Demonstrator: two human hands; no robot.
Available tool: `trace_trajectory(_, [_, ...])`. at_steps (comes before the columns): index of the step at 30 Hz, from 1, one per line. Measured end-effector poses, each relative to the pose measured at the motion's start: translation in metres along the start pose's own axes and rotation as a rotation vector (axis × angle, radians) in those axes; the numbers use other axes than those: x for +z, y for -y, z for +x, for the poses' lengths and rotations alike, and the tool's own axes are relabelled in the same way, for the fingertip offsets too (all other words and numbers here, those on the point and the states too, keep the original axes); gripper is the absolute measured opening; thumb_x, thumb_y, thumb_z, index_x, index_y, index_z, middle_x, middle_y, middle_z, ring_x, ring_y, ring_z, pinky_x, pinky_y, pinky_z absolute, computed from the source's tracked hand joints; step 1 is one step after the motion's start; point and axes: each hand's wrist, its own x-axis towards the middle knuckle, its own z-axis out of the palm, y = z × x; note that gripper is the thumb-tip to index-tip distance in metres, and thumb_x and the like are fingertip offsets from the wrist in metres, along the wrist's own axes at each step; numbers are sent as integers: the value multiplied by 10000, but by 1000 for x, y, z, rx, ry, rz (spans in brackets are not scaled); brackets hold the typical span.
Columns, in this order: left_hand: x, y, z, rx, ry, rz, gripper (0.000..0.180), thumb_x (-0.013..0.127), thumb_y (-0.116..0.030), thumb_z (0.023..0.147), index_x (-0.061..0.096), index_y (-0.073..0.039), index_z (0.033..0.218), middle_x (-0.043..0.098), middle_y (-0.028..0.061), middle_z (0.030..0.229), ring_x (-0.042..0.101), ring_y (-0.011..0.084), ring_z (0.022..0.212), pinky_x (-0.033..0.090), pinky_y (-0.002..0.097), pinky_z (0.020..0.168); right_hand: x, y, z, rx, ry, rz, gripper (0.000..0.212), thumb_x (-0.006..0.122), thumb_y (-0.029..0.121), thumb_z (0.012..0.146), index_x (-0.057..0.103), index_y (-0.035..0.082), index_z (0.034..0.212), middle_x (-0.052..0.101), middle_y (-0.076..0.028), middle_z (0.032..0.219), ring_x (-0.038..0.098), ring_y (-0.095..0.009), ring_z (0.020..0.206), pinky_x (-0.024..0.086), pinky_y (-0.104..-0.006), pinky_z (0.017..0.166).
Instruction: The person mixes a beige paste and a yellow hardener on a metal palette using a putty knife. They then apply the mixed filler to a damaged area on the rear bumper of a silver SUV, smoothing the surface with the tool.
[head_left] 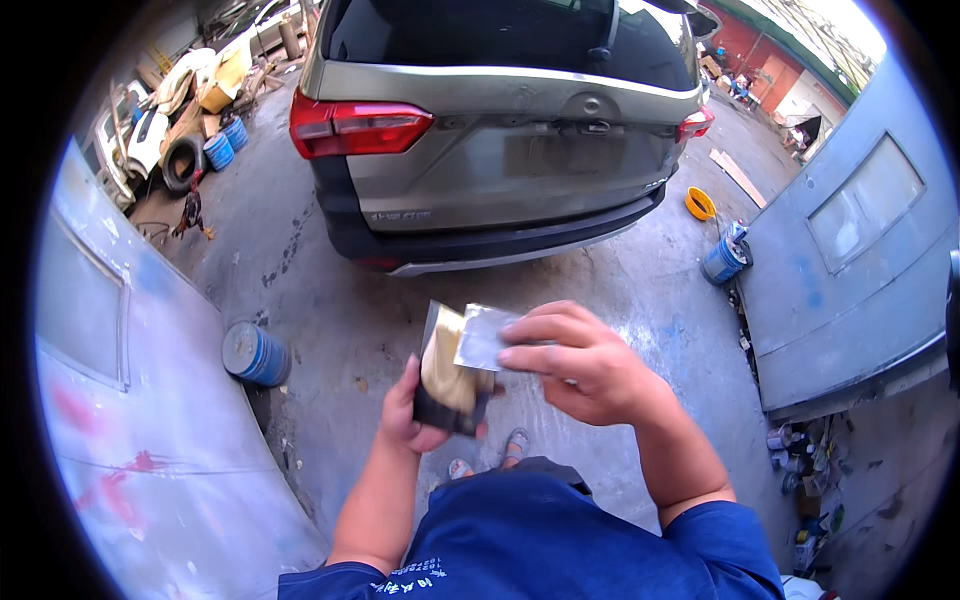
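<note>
Beige, putty-like paste (447,372) is spread over a dark flat board (445,416). My left hand (403,410) grips this board from its left and lower side, fingers wrapped around it. A thin, grey, square-edged spreader (482,338) is pinched in the fingers of my right hand (590,365). Its left edge overlaps the upper right of the board; whether it touches the paste I cannot tell, as both are slightly blurred. Beyond my hands stands the rear of a grey-brown car (500,190), with a black bumper (510,235) along its bottom.
Metal doors flank me, one at left (160,400) and one at right (850,230). By them stand blue drums, left (256,353) and right (724,260). A yellow basin (700,203) sits right of the car. At far left are a rooster (193,212), a tyre (183,164) and piled scrap.
</note>
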Motion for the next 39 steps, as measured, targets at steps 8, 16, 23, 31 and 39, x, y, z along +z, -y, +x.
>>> trace_trajectory(8, [-1,13,53,-46,92,-54,670,386,-529,938,245,-122,1452,339,173,1427,361,503,1251,516,583,749,-3,-96,-14,82,-54,269,431,554,-105,676,627,49,1072,610,-120,1120,579,-274,1040,481,-367,887])
trace_trajectory(16, [6,14,123,460,-228,420,745,445,-563,905,253,-84,1442,405,168,1393,357,312,1320,359,489,1034,6,-135,-63,754,54,996,374,590,-5,835,472,-21,1189,611,-109,1043,586,-141,954,466,-294,850])
trace_trajectory(23, [-3,4,130,283,-151,668,567,467,-375,956,380,27,1346,520,165,1268,542,288,1139,470,417,916,-44,-170,10,604,121,743,286,582,-27,838,533,-22,1119,622,-76,986,586,-107,888,490,-266,780])
trace_trajectory(31, [-29,-29,103,1,-85,54,630,356,-501,950,338,-48,1388,488,238,1279,560,480,1024,513,544,719,-53,-121,52,-407,254,48,385,642,-94,624,621,55,979,605,-114,1041,587,-293,1007,516,-411,850])
trace_trajectory(39, [-81,-86,83,-115,87,-65,665,384,-516,937,299,-68,1421,426,231,1351,519,525,1073,499,578,731,37,-162,68,-279,40,0,395,560,-151,623,576,47,964,597,-120,1059,587,-327,979,510,-407,844])
